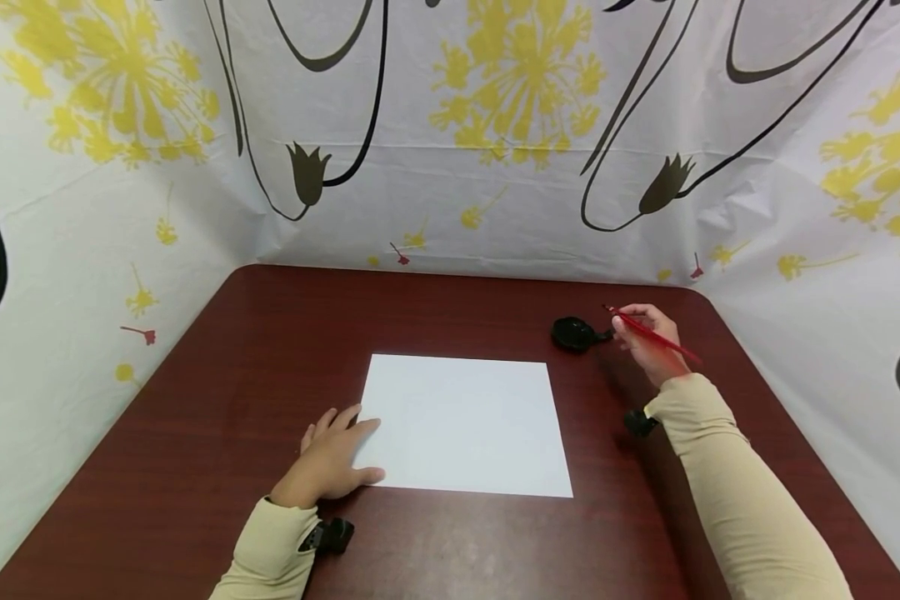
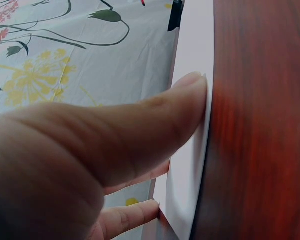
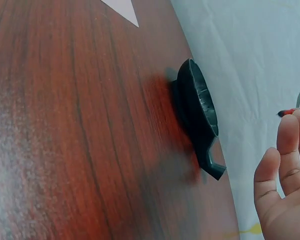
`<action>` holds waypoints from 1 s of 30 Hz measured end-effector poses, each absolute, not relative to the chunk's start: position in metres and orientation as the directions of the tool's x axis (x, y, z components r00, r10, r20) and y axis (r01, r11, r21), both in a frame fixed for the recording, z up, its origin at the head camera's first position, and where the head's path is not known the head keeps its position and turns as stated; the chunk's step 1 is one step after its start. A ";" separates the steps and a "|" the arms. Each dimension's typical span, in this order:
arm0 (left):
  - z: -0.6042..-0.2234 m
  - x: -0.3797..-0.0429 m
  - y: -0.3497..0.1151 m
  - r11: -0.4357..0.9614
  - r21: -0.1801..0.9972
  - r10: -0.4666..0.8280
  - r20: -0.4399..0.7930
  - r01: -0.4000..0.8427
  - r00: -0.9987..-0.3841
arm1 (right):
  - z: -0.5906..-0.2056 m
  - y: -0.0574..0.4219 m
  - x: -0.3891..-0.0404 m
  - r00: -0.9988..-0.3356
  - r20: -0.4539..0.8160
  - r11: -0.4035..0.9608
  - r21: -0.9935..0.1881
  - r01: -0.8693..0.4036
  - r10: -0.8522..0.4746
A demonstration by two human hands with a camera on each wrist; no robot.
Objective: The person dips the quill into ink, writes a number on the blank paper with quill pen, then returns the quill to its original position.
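A blank white sheet of paper [image 1: 465, 425] lies on the table. My left hand [image 1: 330, 462] rests over its left edge with fingers spread. In the left wrist view the thumb [image 2: 155, 117] presses at the sheet's edge. Above the table's right side, my right hand [image 1: 651, 342] holds a thin red paintbrush [image 1: 656, 336], its dark tip pointing up and left. The right wrist view shows that dark brush tip [image 3: 281, 114] by the fingertips; the rest is cut off. Beside this hand sits a small round black dish with a short handle [image 1: 573, 334].
The dark reddish wooden table [image 1: 195, 433] has rounded far corners. White cloth [image 1: 420, 200] with yellow and dark flower prints hangs behind it and along both sides. A black wrist camera [image 1: 330, 536] is strapped to the left wrist, another [image 1: 640, 422] to the right.
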State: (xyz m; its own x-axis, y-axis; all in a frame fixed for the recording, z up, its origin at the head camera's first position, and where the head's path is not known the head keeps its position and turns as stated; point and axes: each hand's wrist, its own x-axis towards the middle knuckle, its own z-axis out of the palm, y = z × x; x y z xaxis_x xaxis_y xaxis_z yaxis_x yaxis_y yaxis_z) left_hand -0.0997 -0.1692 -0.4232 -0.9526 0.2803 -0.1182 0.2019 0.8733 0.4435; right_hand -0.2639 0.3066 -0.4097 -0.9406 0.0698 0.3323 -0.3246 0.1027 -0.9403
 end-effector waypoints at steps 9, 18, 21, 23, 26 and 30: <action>-0.425 -0.101 -0.170 0.874 0.444 0.275 -0.121 0.196 -0.954 | -0.404 0.307 -0.262 -0.980 0.195 0.104 -0.976 -0.191 0.030; -0.426 -0.102 -0.170 0.874 0.444 0.276 -0.120 0.197 -0.954 | -0.397 0.308 -0.263 -0.997 0.029 0.131 -0.991 -0.019 0.072; -0.426 -0.102 -0.170 0.875 0.442 0.277 -0.123 0.198 -0.953 | -0.397 0.308 -0.264 -0.997 0.013 0.141 -0.990 -0.003 0.070; -0.426 -0.102 -0.170 0.875 0.442 0.278 -0.123 0.198 -0.953 | -0.397 0.308 -0.264 -0.999 0.015 0.134 -0.991 -0.008 0.051; -0.427 -0.103 -0.170 0.875 0.443 0.277 -0.122 0.197 -0.953 | -0.397 0.308 -0.264 -1.000 0.009 0.113 -0.994 -0.009 0.008; -0.427 -0.102 -0.171 0.873 0.442 0.285 -0.112 0.209 -0.952 | -0.396 0.308 -0.263 -0.999 -0.040 0.120 -0.992 0.036 -0.037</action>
